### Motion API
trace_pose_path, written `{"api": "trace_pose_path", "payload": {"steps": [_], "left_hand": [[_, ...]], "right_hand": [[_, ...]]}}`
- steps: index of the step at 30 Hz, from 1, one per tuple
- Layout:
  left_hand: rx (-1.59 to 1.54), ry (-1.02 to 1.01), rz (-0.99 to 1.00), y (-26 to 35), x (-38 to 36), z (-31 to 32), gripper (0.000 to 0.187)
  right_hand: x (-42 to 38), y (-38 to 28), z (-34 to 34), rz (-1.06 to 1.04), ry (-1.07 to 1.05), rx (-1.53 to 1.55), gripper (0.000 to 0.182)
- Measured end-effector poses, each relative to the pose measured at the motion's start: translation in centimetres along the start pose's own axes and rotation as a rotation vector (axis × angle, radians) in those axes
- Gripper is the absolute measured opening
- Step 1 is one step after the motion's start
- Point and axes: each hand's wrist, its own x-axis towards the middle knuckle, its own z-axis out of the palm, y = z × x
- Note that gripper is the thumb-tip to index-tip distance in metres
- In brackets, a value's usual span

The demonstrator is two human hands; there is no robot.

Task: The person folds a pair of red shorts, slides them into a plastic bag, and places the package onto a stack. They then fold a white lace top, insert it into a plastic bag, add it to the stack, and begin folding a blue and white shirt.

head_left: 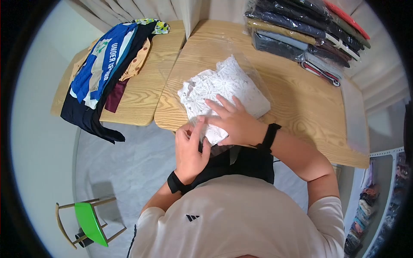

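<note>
A folded white lace garment (pixel 219 84) lies on the wooden table near its front edge, in or on a clear plastic bag (pixel 254 64). My right hand (pixel 234 122) rests on the lower part of the lace with its fingers spread. At the lace's front left corner is my left hand (pixel 191 146), thumb and fingers apart on either side of the edge of the plastic. Whether it pinches the thin film cannot be made out. Both wrists wear black bands.
Loose clothes (pixel 103 64) are heaped on the left table (pixel 165 56). Bagged folded garments (pixel 301 34) are stacked at the back right, with a clear plastic sheet (pixel 356 116) at the right edge. A green chair (pixel 90 223) stands lower left, a shelf (pixel 387 189) lower right.
</note>
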Motion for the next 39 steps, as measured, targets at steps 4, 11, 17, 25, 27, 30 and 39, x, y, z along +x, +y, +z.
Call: {"api": "trace_pose_path", "payload": {"steps": [4, 11, 17, 25, 27, 30, 39], "left_hand": [[-0.053, -0.096, -0.139, -0.3, 0.2, 0.1, 0.056], [-0.138, 0.058, 0.056, 0.2, 0.9, 0.4, 0.052], [-0.266, 0.137, -0.042, 0.1, 1.2, 0.3, 0.057], [-0.235, 0.082, -0.043, -0.4, 0.7, 0.7, 0.059], [-0.225, 0.073, -0.021, -0.6, 0.6, 0.9, 0.059], [-0.217, 0.059, 0.0, -0.8, 0.6, 1.1, 0.058], [-0.255, -0.006, -0.052, -0.8, 0.6, 0.7, 0.062]], "right_hand": [[1.6, 0.3, 1.6, 0.18, 0.056, 0.054, 0.062], [6.3, -1.2, 1.4, 0.563, 0.012, 0.153, 0.057], [5.2, 3.6, 1.0, 0.271, 0.088, 0.349, 0.051], [0.3, 6.6, 2.7, 0.828, 0.497, 0.497, 0.064], [0.0, 6.7, 2.4, 0.952, 0.56, 0.694, 0.06], [-0.2, 7.6, 2.5, 0.988, 0.616, 1.196, 0.07], [-0.1, 6.3, 2.9, 0.898, 0.339, 2.029, 0.039]]}}
